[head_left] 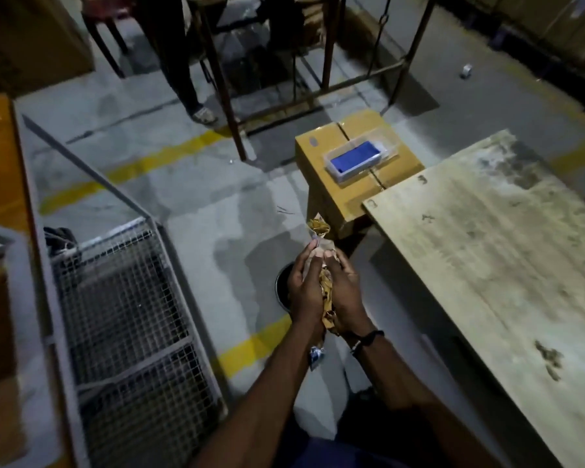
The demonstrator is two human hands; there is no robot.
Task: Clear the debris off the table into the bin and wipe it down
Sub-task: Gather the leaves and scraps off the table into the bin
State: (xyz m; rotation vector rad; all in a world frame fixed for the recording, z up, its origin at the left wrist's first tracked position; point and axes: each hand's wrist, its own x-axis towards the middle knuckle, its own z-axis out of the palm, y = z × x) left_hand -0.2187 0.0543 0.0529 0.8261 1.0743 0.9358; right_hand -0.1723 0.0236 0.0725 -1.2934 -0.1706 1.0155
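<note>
Hands, left [303,285] and right [343,292], clasp debris [325,288] tightly together. Bin [282,288] sits just beneath; loose scraps could slip out and miss it

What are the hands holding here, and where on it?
Both hands, left hand and right hand, cup a bundle of brown paper debris between the palms, gripping its middle; both ends stick out.

matt worn wood table [487,251], crumpled paper debris [326,288], cardboard box [321,157]

Dim, bluish indoor light, brightest on the table [487,248] and mid floor [190,184]. Corners dark, soft overall, wide-angle bending at edges, noisy shadows.
</note>
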